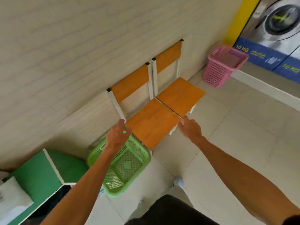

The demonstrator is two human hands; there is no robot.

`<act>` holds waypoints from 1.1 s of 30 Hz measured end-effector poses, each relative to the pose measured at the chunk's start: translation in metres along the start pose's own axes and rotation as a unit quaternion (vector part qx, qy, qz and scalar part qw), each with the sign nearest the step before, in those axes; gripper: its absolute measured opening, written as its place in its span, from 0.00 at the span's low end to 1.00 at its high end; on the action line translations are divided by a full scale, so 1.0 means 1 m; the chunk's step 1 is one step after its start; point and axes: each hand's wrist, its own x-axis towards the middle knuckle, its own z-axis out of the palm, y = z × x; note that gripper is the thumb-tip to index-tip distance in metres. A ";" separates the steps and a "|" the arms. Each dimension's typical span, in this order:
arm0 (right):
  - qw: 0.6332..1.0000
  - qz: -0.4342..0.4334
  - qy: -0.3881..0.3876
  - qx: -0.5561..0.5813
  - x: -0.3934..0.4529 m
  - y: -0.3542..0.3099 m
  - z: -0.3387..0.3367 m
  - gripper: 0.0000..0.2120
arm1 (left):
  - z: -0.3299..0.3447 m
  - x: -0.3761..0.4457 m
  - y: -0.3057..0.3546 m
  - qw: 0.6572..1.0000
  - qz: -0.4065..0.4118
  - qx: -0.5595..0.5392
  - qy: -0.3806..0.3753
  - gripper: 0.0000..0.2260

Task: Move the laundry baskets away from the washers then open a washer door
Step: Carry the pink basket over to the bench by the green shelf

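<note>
Left hand [117,137] open, empty, above green basket [123,164], which sits beside the near chair [152,125], well apart from the washers [276,26]. Right hand [190,129] also open, empty. Pink basket [222,65] stands against the washer base, far right: apparently unmoved. Washer door [282,18] closed.

Bare forearms, dark trousers [170,211], no sleeves visible

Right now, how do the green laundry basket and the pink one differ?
The green laundry basket sits beside the orange chairs, under the open left hand; the pink laundry basket stands by the washers, far from both hands. Green looks bigger only because it is nearer. Both are empty, upright, perforated plastic baskets on the tiled floor.
</note>
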 end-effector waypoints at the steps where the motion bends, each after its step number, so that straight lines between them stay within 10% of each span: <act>1: 1.000 0.016 0.013 0.008 0.002 0.020 -0.010 0.23 | 0.006 0.010 0.019 1.000 0.007 0.003 -0.017 0.23; 12: 0.977 0.168 0.097 0.086 0.047 0.263 -0.106 0.24 | 0.130 0.107 0.271 0.980 0.083 -0.033 -0.179 0.22; 33: 0.959 0.258 0.076 0.095 0.300 0.539 -0.220 0.24 | 0.334 0.351 0.559 0.974 0.075 -0.044 -0.209 0.20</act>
